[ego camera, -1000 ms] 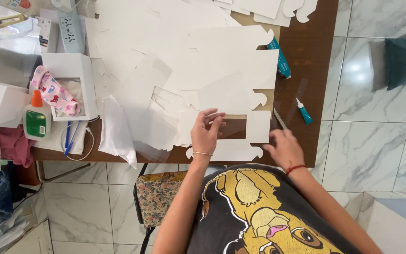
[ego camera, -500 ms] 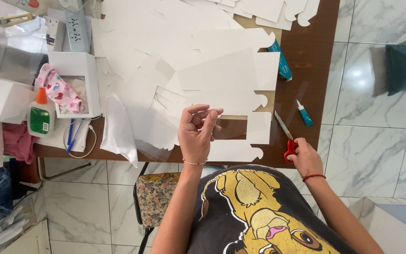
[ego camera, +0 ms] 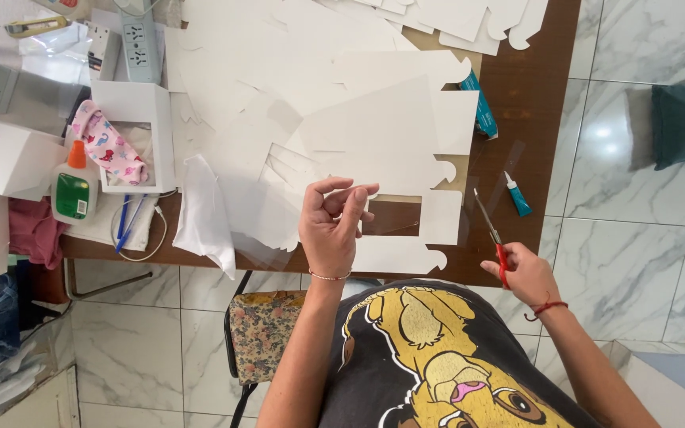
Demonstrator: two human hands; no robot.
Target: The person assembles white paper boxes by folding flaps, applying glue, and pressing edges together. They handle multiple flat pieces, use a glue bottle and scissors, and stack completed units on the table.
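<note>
- The white card sheet with a window (ego camera: 406, 214) lies flat at the near edge of the brown wooden table (ego camera: 529, 103). It is thin, matte and stiff, with 1 rectangular opening through which the dark wood shows, and with rounded tabs on its right side.
- More white card cut-outs (ego camera: 279, 71) cover the middle and far part of the table, overlapping each other in many layers.
- The left hand (ego camera: 331, 226) is raised above the near edge of the table, just left of the window. The palm faces the person, the fingers are curled and close together, and the thumb meets the fingertips. I cannot tell if something thin is pinched between them.
- The right hand (ego camera: 521, 273) is at the near right corner of the table, closed around the red handles of the scissors (ego camera: 491, 231). The metal blades are narrow and point to the far side.
- A small teal glue tube (ego camera: 517, 196) lies on the wood just right of the blades.
- On the left side stand 1 white window box (ego camera: 132, 135) with patterned pink cloth inside and 1 glue bottle (ego camera: 73, 186) with green label and orange cap.
</note>
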